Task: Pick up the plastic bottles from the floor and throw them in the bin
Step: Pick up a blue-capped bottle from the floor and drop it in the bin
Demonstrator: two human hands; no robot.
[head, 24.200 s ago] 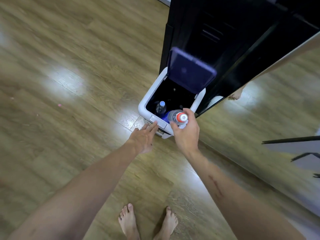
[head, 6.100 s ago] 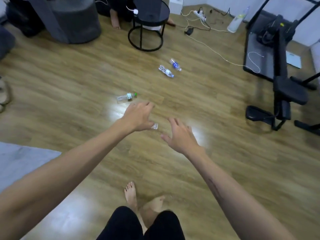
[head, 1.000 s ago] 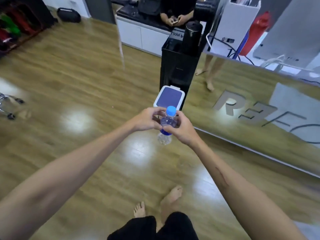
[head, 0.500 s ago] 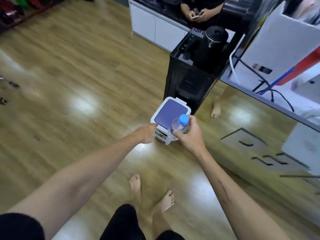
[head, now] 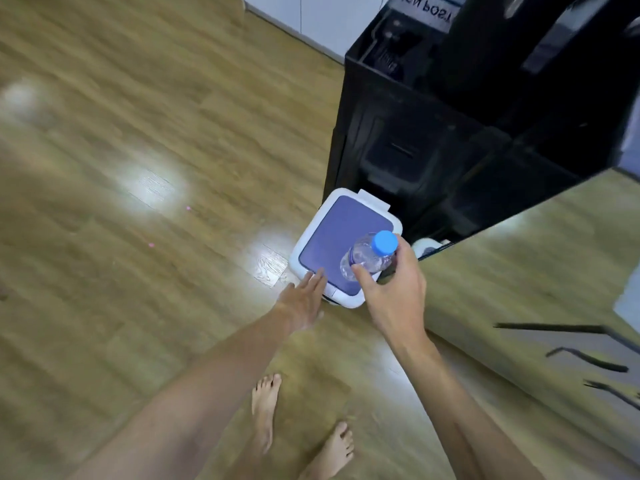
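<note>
Plastic bottle (head: 367, 258): clear, crumple-textured body, blue cap, purple label band; appears empty. It is carried above the bin (head: 346, 251), over the near right part of the shut purple lid, not yet inside. The right hand (head: 391, 292) holds it with thumb and fingers curled round the body. 1 second ago both hands were on this bottle; the left hand (head: 304, 299) has since let go and now reaches, fingers straight and holding nothing, to the bin's front edge, fingertips at or just touching it. Judgement: the lid must be opened before the drop can be made. The bin stands on wooden floor (head: 138, 168), against a black cabinet (head: 433, 140)
</note>
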